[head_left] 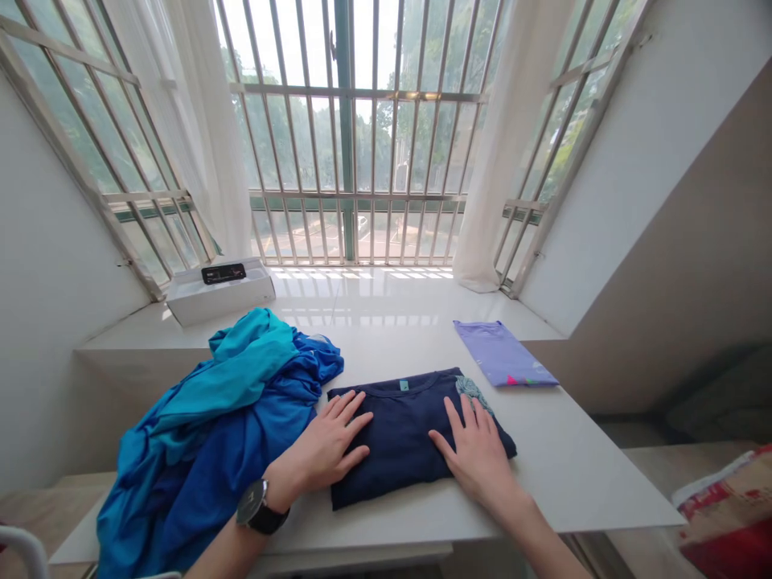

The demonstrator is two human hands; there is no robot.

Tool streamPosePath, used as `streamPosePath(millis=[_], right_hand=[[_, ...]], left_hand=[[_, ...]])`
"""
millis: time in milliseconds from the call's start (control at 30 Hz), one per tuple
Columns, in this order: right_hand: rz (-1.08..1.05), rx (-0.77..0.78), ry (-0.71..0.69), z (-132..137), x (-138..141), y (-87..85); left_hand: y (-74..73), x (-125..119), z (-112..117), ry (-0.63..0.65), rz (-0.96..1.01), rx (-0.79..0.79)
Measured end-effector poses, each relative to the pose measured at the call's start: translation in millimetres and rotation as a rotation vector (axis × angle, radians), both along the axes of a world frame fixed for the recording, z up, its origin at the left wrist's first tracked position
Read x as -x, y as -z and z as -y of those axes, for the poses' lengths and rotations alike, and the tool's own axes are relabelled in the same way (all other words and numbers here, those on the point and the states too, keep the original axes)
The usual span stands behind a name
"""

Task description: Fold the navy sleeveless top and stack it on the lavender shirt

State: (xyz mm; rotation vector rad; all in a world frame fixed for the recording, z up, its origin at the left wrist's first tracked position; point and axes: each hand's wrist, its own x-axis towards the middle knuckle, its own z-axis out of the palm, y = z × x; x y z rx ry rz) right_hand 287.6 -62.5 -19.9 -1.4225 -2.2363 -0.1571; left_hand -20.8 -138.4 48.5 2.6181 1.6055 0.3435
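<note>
A folded navy blue shirt lies flat near the front of the white table. My left hand rests flat on its left part, fingers stretched out, a dark watch on the wrist. My right hand lies flat on its right part, fingers spread. Neither hand grips anything. A heap of crumpled blue and turquoise clothes sits just left of my left hand.
A folded lilac garment lies at the table's right rear. A white box with a black panel stands on the white sill at back left. Barred windows and white curtains rise behind. A red patterned cloth lies at lower right.
</note>
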Motion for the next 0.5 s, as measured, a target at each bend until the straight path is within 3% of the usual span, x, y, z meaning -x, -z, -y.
streamPosePath(millis=[100, 267, 367, 500], right_hand=[[0.095, 0.06, -0.11, -28.6, -0.9, 0.1], [0.231, 0.134, -0.422, -109.0, 2.1, -25.9], [0.204, 0.056, -0.363, -147.8, 15.1, -30.8], [0.006, -0.029, -0.153, -168.8, 30.9, -14.4]], left_hand=[[6.7, 1.8, 6.9, -0.044, -0.013, 0.059], [4.4, -16.8, 23.0, -0.115, -0.006, 0.087], [6.2, -40.5, 24.4, -0.112, -0.03, 0.121], [18.4, -63.5, 15.8, -0.168, -0.059, 0.096]])
